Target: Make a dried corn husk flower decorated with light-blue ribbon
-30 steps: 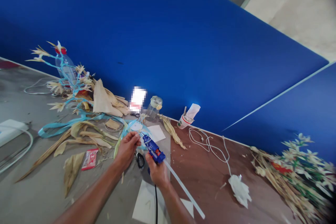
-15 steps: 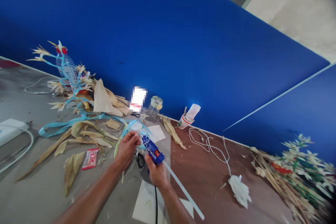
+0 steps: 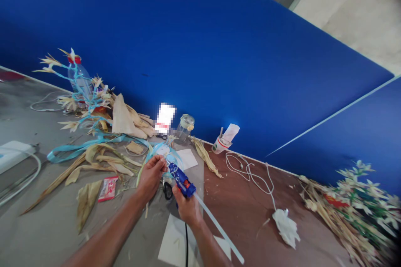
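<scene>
My right hand (image 3: 187, 206) is closed round the handle of a blue glue gun (image 3: 180, 178), whose nozzle points away toward my left fingertips. A long translucent glue stick (image 3: 219, 225) sticks out of its back end. My left hand (image 3: 153, 175) is pinched shut right at the nozzle; what its fingers hold is too small to make out. Behind the fingers lies a roll of light blue ribbon (image 3: 177, 156). Black-handled scissors (image 3: 168, 190) rest on the table between my hands, partly hidden.
Dried corn husks (image 3: 103, 160) and a red packet (image 3: 108, 188) lie at left. A bottle (image 3: 79, 79) with blue-stemmed husk flowers, a jar (image 3: 185, 127) and a paper cup (image 3: 221, 145) stand along the blue partition (image 3: 200, 50). White cable (image 3: 250, 171) and more husk flowers (image 3: 360, 192) are at right.
Almost nothing differs. Both hands and the glue gun stay in nearly the same place, with only a very slight shift.
</scene>
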`<state>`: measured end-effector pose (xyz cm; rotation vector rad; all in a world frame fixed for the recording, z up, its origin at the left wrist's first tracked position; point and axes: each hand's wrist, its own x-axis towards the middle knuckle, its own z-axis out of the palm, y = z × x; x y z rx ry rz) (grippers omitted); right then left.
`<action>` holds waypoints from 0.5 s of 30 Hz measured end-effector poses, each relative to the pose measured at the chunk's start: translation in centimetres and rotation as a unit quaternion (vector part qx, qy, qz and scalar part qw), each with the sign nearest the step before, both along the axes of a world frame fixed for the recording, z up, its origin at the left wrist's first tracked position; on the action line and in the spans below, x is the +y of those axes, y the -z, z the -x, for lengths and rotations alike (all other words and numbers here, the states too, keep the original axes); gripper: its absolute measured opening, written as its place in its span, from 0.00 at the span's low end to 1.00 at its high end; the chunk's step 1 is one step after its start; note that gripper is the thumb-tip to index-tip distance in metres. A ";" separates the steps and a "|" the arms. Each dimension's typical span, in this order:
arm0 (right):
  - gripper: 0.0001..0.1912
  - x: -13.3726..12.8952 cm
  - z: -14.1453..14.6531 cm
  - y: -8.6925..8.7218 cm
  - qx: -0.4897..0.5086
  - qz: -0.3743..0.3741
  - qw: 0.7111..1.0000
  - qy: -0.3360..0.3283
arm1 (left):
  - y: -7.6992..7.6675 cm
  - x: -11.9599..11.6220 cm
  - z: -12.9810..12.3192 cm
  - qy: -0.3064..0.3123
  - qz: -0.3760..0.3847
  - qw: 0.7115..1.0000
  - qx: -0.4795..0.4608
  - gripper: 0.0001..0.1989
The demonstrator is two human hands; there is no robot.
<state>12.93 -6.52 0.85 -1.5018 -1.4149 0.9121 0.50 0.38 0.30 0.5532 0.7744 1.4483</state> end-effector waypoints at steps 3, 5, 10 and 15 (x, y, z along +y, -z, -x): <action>0.18 0.0 -0.1 0.4 0.005 -0.004 1.000 0.003 | 0.1 0.0 0.0 0.004 -0.003 1.000 -0.002 0.15; 0.19 0.0 -0.2 0.8 -0.003 -0.011 1.000 0.020 | 0.2 0.0 0.0 0.005 -0.005 1.000 -0.002 0.14; 0.21 0.3 -0.5 1.5 -0.014 -0.029 0.999 0.025 | 0.3 0.0 -0.2 0.006 -0.001 1.000 0.000 0.14; 0.20 0.3 -0.4 0.8 0.001 -0.016 1.000 0.013 | 0.2 -0.2 -0.2 0.015 0.007 1.000 0.004 0.14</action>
